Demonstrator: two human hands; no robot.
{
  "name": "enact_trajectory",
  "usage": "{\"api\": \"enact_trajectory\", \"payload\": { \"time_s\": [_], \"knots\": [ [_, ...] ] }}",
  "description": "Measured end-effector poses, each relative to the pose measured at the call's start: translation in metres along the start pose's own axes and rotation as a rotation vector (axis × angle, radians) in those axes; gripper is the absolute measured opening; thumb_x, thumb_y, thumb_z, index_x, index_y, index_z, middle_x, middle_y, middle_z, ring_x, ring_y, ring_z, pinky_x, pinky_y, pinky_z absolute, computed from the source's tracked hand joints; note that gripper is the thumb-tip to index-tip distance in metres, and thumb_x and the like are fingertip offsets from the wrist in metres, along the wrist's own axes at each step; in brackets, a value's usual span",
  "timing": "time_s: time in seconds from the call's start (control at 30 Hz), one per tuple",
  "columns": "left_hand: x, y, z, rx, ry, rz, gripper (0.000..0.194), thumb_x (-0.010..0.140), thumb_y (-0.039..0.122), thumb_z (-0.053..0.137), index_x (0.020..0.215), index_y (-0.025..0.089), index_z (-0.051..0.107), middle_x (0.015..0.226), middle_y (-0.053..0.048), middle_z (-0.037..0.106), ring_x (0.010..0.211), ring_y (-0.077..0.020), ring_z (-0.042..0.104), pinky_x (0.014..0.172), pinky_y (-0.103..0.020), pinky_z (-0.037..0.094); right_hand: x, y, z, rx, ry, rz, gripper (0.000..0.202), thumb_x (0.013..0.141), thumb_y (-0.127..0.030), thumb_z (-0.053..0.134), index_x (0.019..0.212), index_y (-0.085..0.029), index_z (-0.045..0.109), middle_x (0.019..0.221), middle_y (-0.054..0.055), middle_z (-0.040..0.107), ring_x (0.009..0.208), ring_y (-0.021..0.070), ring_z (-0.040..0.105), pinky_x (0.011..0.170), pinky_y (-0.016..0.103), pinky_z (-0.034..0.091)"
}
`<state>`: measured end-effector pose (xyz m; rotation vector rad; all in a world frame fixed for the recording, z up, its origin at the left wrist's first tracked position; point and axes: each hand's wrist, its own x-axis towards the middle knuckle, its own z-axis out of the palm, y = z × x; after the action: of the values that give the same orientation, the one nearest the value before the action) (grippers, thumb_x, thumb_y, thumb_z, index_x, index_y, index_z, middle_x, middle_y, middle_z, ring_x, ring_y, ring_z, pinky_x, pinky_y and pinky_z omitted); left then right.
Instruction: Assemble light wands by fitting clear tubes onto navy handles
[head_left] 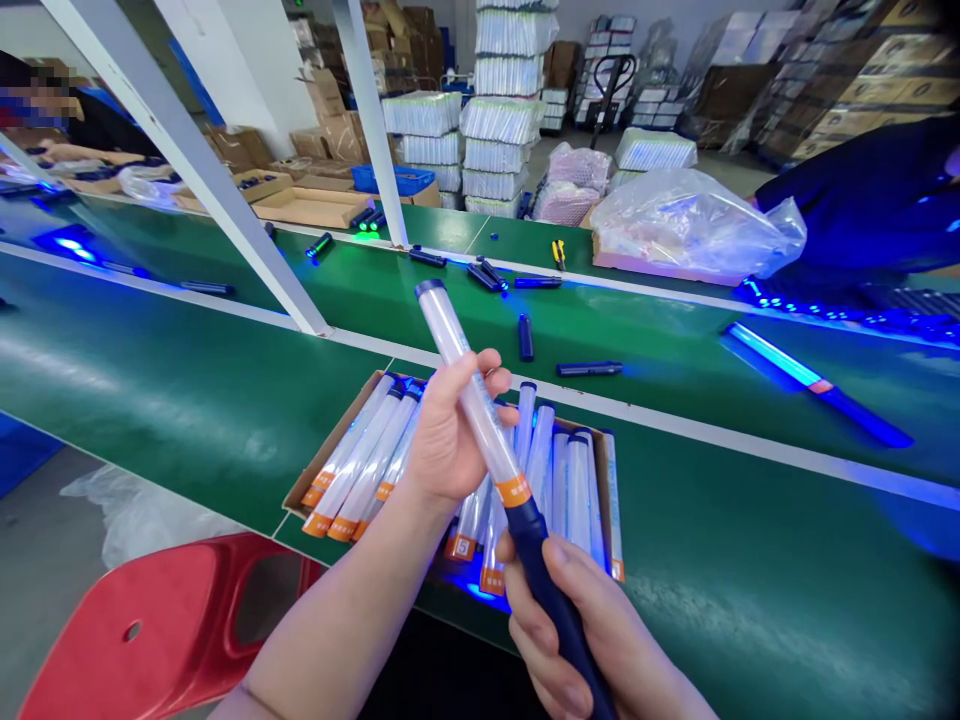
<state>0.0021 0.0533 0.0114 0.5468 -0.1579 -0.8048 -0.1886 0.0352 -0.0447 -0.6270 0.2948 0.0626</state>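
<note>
Both hands are busy here, each clamped on its own part of one long, slanting piece. The left hand (450, 435) wraps the clear tube (489, 432), thumb across the near side, fingers curling round behind. The right hand (604, 630) grips the dark handle (553, 595), thumb on one side and fingers on the other.

Now look at the line of it: tube and handle share one long axis, running from the dark cap (430, 287) at far upper left down to the handle at near lower right. They meet at the orange band (514, 491), between the two hands, with the right hand the closer. From the left hand, the handle lies down and to the right; whether it's fully seated, I can't tell.

The tube hangs tilted above the cardboard box (297, 490), where more banded tubes (577, 490) lie, dark caps pointing away. The box sits on the green tabletop (720, 540). Beyond, loose dark handles (589, 369) lie about, and a lit baton (776, 357) glows blue off to the right.
</note>
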Motion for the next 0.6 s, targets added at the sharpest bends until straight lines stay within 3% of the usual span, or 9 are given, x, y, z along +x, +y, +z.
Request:
{"api": "enact_trajectory", "payload": {
  "time_s": [0.17,0.3,0.47,0.6],
  "knots": [
    [0.007,-0.005,0.007,0.084,0.180,0.026,0.031,0.085,0.027,0.081,0.091,0.018,0.052,0.079,0.005,0.047,0.060,-0.0054,0.049,0.038,-0.012,0.040,-0.005,-0.005,0.001,-0.491,0.244,0.024,0.050,0.104,-0.063,0.056,0.131,-0.021,0.054,0.083,-0.001,0.062,0.057,0.0068,0.052,0.059,0.021,0.045],
    [0.010,-0.001,0.003,-0.012,0.199,-0.075,0.023,0.099,0.037,0.061,0.090,0.019,0.051,0.078,0.003,0.048,0.058,-0.0079,0.050,0.038,-0.016,0.042,-0.005,-0.012,0.006,-0.627,0.346,0.130,0.068,0.099,-0.072,0.058,0.148,-0.027,0.043,0.073,-0.004,0.059,0.069,0.0143,0.058,0.067,0.025,0.048],
    [0.011,0.002,-0.007,0.001,0.197,-0.029,0.020,0.098,0.036,0.064,0.096,0.020,0.052,0.083,0.003,0.052,0.061,-0.0070,0.052,0.040,-0.015,0.043,0.010,-0.011,0.006,-0.534,0.248,0.025,0.056,0.101,-0.072,0.053,0.112,-0.018,0.059,0.078,-0.002,0.061,0.058,0.0082,0.054,0.061,0.023,0.045],
    [0.002,-0.001,-0.005,0.113,0.140,0.102,0.022,0.098,0.037,0.065,0.096,0.022,0.048,0.081,0.004,0.052,0.063,-0.0079,0.053,0.041,-0.013,0.042,0.025,-0.003,0.002,-0.412,0.221,-0.029,0.052,0.098,-0.069,0.059,0.105,-0.018,0.058,0.077,-0.003,0.062,0.050,0.0074,0.055,0.051,0.020,0.045]
  ]
}}
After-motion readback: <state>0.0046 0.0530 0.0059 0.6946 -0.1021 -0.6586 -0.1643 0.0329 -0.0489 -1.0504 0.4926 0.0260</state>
